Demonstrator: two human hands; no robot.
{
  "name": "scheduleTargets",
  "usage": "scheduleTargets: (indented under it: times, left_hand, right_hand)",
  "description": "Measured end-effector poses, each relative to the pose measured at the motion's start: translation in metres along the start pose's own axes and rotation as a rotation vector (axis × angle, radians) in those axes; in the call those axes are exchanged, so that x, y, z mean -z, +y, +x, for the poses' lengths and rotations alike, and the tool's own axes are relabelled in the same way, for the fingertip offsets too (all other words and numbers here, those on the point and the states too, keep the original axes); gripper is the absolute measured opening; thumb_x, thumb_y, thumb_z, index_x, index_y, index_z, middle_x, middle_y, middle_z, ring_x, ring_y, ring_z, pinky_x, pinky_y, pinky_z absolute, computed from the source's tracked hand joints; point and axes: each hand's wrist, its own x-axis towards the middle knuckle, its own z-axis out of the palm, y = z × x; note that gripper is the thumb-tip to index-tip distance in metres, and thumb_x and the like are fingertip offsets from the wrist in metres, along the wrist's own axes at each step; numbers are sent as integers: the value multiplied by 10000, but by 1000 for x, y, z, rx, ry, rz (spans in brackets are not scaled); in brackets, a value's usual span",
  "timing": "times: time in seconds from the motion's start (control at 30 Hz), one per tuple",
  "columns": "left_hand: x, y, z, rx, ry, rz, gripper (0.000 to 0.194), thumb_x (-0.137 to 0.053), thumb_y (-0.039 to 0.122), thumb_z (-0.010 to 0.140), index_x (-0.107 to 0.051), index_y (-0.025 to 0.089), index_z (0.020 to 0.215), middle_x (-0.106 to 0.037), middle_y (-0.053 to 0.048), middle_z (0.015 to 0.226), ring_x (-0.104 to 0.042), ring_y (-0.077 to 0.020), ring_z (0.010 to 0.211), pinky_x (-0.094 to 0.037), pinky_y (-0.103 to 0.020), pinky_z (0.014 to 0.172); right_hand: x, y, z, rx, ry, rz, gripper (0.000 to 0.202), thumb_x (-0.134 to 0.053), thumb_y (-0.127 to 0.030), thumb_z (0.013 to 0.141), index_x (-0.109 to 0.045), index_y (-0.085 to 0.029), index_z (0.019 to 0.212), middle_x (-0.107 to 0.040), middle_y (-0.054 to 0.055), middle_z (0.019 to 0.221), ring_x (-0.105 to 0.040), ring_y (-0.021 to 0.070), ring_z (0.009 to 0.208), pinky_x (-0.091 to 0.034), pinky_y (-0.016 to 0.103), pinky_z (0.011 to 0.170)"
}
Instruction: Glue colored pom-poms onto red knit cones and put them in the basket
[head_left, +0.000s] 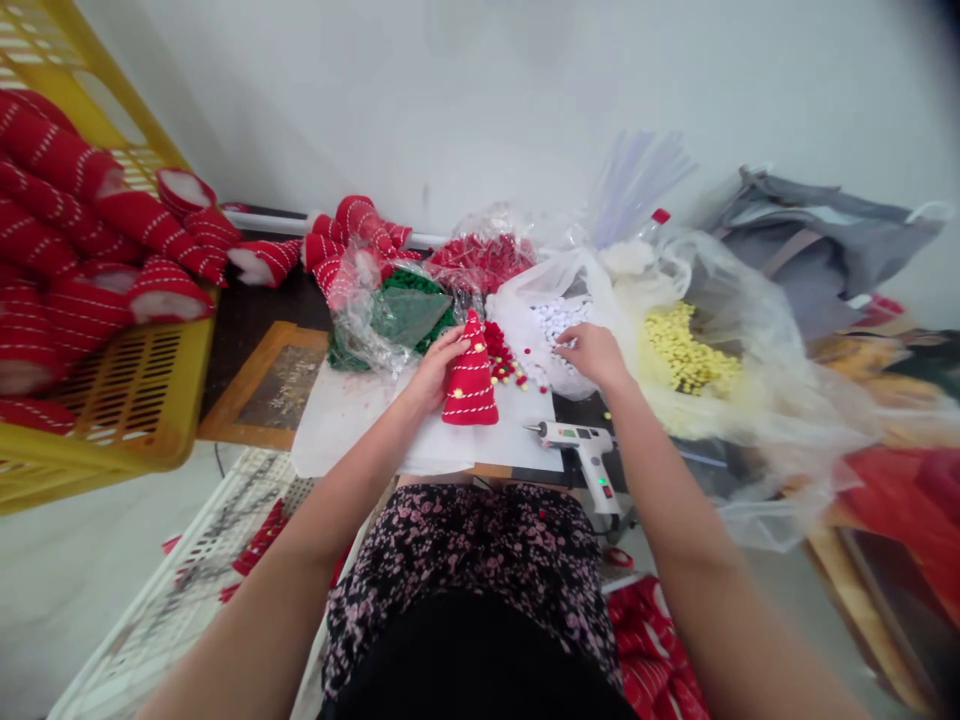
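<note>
My left hand is closed around the left side of a red fabric cone with white stitched lines, held upright over white paper. A few small yellow pom-poms sit on the cone's front. Over a clear plastic bag of white pom-poms, my right hand has its fingertips drawn together in a pinch; whatever lies between them is too small to make out. Loose red and yellow pom-poms lie between the cone and that bag. A white glue gun with a green light rests below my right hand.
Bags of green pom-poms, red pom-poms and yellow pom-poms line the table. On the left, a yellow crate holds several red striped fabric pieces. A grey bag stands at right; a white basket is below left.
</note>
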Motion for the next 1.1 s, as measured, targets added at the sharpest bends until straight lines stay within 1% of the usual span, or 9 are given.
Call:
scheduleTargets:
  times: [0.1,0.17,0.27,0.37,0.43,0.63,0.83,1.0,1.1]
  left_hand:
    - [1,-1,1,2,-16,14,531,-901,316,674,-706,210,1156,-793,-14,971,-727,-186,790,-548,-328,800]
    - [1,-1,1,7,-18,13,532,-900,310,674,-705,207,1159,-792,-12,975,-725,-181,793,-547,-326,808]
    - [0,-1,1,2,-15,5,508,-900,303,674,-712,202,1135,-790,-16,966,-721,-188,796,-541,-328,806]
    - [-1,-1,0,-14,-26,0,486,-899,298,677,-717,200,1117,-792,-22,991,-721,-197,826,-541,-334,827]
    - [-1,0,0,-30,-30,-7,478,-898,292,678,-719,202,1112,-792,-22,1008,-719,-192,839,-543,-330,835]
    - [-1,1,-1,-50,-49,14,458,-881,304,692,-738,201,1115,-789,-42,1025,-723,-212,877,-541,-337,840]
    - [-3,2,-1,-58,-38,4,452,-878,290,677,-734,202,1096,-790,-37,1034,-727,-229,947,-530,-339,881]
    - [-1,0,0,-57,-44,3,457,-874,295,685,-730,206,1110,-792,-40,1030,-733,-232,980,-531,-335,893]
    - [1,0,1,-55,-49,16,486,-881,299,689,-729,197,1140,-796,-51,1071,-733,-221,993,-529,-322,903]
  right_hand:
    - [11,-9,-7,31,204,188,164,-699,-226,829,-817,-191,937,-811,98,968,-697,244,798,-547,405,844]
    - [18,-26,-17,97,273,397,153,-714,-267,819,-808,-207,923,-804,61,908,-674,216,730,-559,382,781]
    - [26,-64,-35,247,212,614,172,-731,-324,846,-802,-210,953,-798,46,911,-647,178,688,-535,326,690]
    - [26,-97,-49,386,135,665,113,-723,-277,863,-783,-209,932,-784,33,887,-619,153,669,-513,303,687]
    - [24,-110,-53,424,101,653,74,-723,-232,859,-763,-206,915,-768,20,857,-610,148,672,-505,296,703]
    - [21,-114,-55,405,93,590,54,-720,-168,859,-741,-209,887,-740,2,829,-587,144,672,-484,288,704]
    - [21,-118,-73,521,45,593,74,-699,-173,907,-756,-221,902,-738,11,870,-583,146,683,-490,292,714]
    - [8,-120,-79,515,50,558,91,-705,-161,924,-773,-221,917,-752,29,911,-623,163,727,-512,305,743]
    - [0,-119,-76,534,41,539,105,-710,-163,931,-794,-222,908,-766,53,965,-685,194,827,-545,331,794]
